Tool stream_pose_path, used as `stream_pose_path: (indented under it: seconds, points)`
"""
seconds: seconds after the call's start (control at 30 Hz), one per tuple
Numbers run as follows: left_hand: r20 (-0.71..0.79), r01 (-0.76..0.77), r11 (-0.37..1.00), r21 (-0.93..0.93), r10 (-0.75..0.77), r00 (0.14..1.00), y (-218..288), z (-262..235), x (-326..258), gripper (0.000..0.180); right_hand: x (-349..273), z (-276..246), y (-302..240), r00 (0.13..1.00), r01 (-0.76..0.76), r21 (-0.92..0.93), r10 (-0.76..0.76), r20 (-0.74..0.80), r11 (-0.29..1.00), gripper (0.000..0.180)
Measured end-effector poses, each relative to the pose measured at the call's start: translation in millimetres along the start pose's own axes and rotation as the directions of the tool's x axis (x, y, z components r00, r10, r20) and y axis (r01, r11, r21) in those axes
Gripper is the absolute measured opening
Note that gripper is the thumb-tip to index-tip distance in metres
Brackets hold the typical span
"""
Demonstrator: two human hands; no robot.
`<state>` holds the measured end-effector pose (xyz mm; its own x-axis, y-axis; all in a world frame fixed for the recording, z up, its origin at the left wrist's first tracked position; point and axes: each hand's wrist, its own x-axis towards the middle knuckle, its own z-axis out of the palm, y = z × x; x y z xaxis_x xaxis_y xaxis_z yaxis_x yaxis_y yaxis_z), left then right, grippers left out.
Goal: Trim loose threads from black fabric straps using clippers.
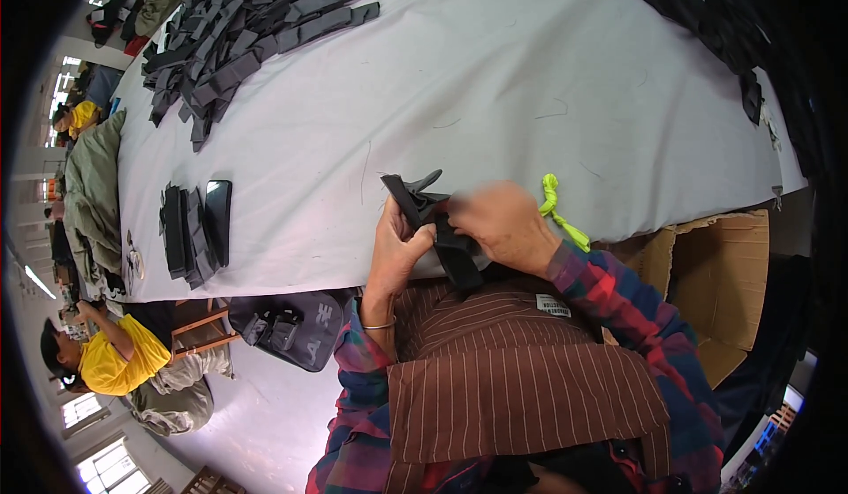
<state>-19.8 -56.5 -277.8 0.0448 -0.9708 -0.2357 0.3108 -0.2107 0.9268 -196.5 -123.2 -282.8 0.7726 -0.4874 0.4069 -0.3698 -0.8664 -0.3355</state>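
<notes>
Over the table's near edge, my left hand (397,251) grips a dark grey fabric strip (459,260), thumb on top and fingers beneath. The strip is folded, with a loop standing up at its far end and a tail hanging toward my apron. My right hand (503,224) is closed right beside it, fingers curled in against the fabric. Its thumb side is smeared by motion. A small reddish bit shows between the hands, but I cannot make out what it is.
A large pile of dark strips (238,43) covers the far left of the white-covered table (459,79). Stacked strips (184,233) and a phone (218,220) lie left. A knotted neon-yellow cloth (552,202) is right, near a cardboard box (720,282). A co-worker (124,353) sits at left.
</notes>
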Motion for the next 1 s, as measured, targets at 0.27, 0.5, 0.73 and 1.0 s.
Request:
stream_pose_path:
  seconds: [0.27, 0.5, 0.73, 1.0]
  points:
    - [-0.008, 0.004, 1.0, 0.005, -0.004, 1.0, 4, 0, -2, 0.049, -2, -7, -11, 0.991, -0.135, 0.005, 0.135, -0.017, 0.991, 0.011]
    - [-0.004, -0.001, 1.0, 0.024, 0.001, 1.0, 2, 2, 0, 0.048, -4, -6, -13, 0.991, -0.128, -0.055, 0.129, 0.016, 0.99, 0.011]
    - [-0.043, -0.013, 0.998, 0.062, 0.016, 0.999, 5, 6, -2, 0.048, -3, -6, -20, 0.988, -0.152, -0.111, 0.155, 0.019, 0.982, 0.016]
    - [-0.011, 0.002, 1.0, 0.021, -0.002, 1.0, 5, 2, -2, 0.048, -10, -2, -28, 0.977, -0.204, -0.133, 0.211, 0.041, 0.97, 0.029]
